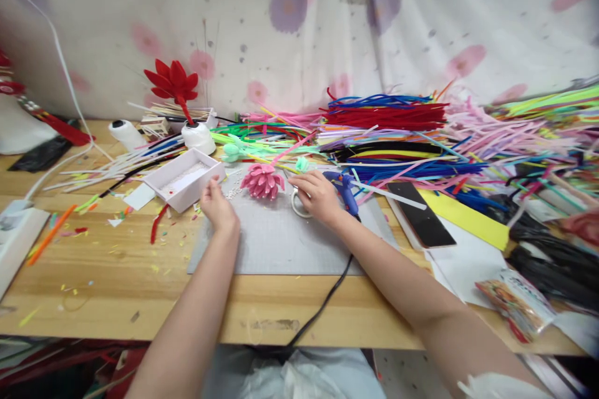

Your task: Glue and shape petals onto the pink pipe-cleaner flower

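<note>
Centrally lies a pink flower (262, 183) (packet (517, 304) lettering blurred).

Bare gray mat (276, 243) is lying open on the near side of the pink flower (262, 183), leaving a low path inward from the bench (107, 299). Left of the flower, the left grip (218, 202), white box (194, 190) and beads (233, 192) are narrowing the way; right of it, the right grip (317, 196), white ring (302, 216), glue gun (347, 193) and black cord (327, 298) are obstructing, while colored stems (386, 116) are crowding its far side.
</note>
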Action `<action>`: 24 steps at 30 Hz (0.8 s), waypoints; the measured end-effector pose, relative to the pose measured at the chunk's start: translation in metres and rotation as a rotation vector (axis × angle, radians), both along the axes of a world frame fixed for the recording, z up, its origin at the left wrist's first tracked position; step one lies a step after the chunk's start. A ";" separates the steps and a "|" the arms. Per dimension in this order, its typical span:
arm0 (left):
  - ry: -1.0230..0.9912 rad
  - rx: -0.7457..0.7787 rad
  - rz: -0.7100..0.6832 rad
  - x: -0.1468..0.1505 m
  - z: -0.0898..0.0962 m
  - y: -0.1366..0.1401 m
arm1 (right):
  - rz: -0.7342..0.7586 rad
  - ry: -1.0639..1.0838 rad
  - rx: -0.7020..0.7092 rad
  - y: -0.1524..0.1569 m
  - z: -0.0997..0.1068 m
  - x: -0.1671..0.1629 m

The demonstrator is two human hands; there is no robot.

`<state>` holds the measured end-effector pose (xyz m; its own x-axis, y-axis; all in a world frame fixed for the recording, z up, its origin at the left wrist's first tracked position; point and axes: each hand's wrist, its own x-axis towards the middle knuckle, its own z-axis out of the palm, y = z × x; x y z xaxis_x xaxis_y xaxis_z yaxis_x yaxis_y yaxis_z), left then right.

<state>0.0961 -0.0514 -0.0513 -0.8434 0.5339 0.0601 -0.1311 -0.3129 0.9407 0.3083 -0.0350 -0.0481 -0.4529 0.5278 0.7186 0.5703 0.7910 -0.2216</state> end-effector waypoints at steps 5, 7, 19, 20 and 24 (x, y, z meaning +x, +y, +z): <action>0.222 -0.141 -0.119 -0.052 -0.005 -0.004 | -0.026 -0.070 -0.031 -0.021 -0.016 0.037; 0.400 -0.216 -0.188 -0.062 -0.008 -0.009 | -0.046 -0.085 -0.034 -0.028 -0.019 0.049; 0.982 -0.552 -0.340 -0.072 -0.015 -0.028 | -0.394 -0.067 -0.250 -0.049 -0.016 0.096; 1.017 -0.562 -0.331 -0.073 -0.015 -0.029 | -0.469 -0.053 -0.266 -0.048 -0.017 0.099; 1.186 -0.607 -0.356 -0.075 -0.016 -0.030 | -0.694 0.029 -0.342 -0.042 -0.018 0.102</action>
